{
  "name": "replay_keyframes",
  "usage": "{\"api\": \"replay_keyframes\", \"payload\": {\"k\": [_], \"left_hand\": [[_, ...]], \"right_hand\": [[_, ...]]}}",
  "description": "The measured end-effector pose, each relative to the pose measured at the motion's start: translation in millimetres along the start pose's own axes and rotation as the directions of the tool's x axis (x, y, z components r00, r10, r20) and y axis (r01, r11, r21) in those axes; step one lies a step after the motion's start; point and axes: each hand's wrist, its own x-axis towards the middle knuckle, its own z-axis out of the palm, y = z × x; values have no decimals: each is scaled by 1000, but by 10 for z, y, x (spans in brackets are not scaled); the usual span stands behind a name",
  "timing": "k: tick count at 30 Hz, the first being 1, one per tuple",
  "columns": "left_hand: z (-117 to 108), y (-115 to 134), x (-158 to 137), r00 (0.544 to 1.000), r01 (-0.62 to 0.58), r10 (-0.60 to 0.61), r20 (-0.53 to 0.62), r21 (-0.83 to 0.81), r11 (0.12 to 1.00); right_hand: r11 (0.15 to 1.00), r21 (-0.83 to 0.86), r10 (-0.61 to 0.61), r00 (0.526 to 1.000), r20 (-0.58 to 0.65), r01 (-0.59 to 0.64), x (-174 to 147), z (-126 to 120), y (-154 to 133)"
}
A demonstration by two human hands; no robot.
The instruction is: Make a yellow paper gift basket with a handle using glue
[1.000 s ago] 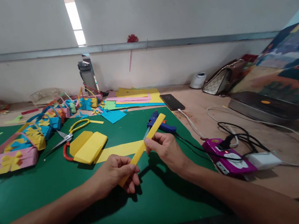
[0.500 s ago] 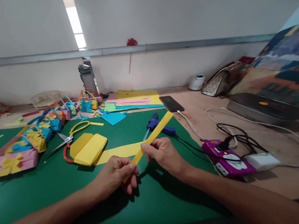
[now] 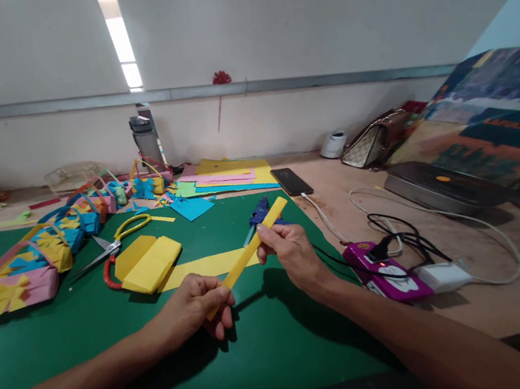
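Note:
Both hands pinch a narrow folded yellow paper strip point(image 3: 243, 259), held aslant above the green mat point(image 3: 191, 383). My left hand point(image 3: 203, 305) is closed on its lower end. Farther up, my right hand point(image 3: 288, 249) grips it between thumb and fingers, with the top end sticking out past them. Beneath the strip lies a wider yellow paper band point(image 3: 207, 266), partly covered. To its left sits a folded yellow paper box point(image 3: 156, 267), open at its flap. A blue glue gun point(image 3: 259, 211) lies behind my right hand, partly hidden by it and the strip.
Scissors point(image 3: 109, 247) with red and yellow handles lie left of the box. Several small paper baskets point(image 3: 32, 286) line the left side. Coloured paper sheets point(image 3: 238, 178) and a phone point(image 3: 291, 181) are at the back. A purple power strip point(image 3: 386, 273) with cables stands right.
My right hand has slid along the strip toward its upper end, leaving less sticking out. My left hand keeps its pinch on the lower end. The whole view has shifted slightly.

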Motion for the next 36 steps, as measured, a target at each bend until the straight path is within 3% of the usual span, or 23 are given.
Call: {"api": "replay_keyframes", "payload": {"k": [2, 6, 10, 14, 16, 20, 23, 32, 36], "left_hand": [[10, -6, 6, 1000, -12, 12, -2, 10, 1000], [26, 4, 12, 999, -38, 38, 2, 32, 999], [7, 33, 15, 997, -65, 66, -33, 45, 997], [-31, 22, 34, 990, -89, 96, -99, 78, 993], [-38, 8, 54, 983, -118, 129, -134, 87, 989], [-8, 35, 105, 960, -184, 192, -204, 54, 981], [43, 113, 138, 947, -231, 222, -231, -9, 973], [199, 164, 252, 985, -168, 170, 5, -133, 977], [218, 153, 272, 989, -147, 142, -40, -149, 978]], "right_hand": [[999, 12, 40, 996, 76, -41, -50, 54, 15], [992, -118, 86, 958, 273, -55, -171, 142, 8], [999, 4, 42, 993, 110, -42, -92, 61, -15], [982, 175, 66, 998, 4, -66, 91, -62, -31], [949, 292, 115, 993, 26, -118, 118, -71, -37], [793, 523, 214, 947, 241, -312, 45, 0, -34], [723, 573, 244, 919, 310, -385, -3, 49, -27], [704, 569, 243, 897, 370, -426, -59, 111, -46], [769, 511, 218, 909, 355, -384, -51, 101, -22]]}}
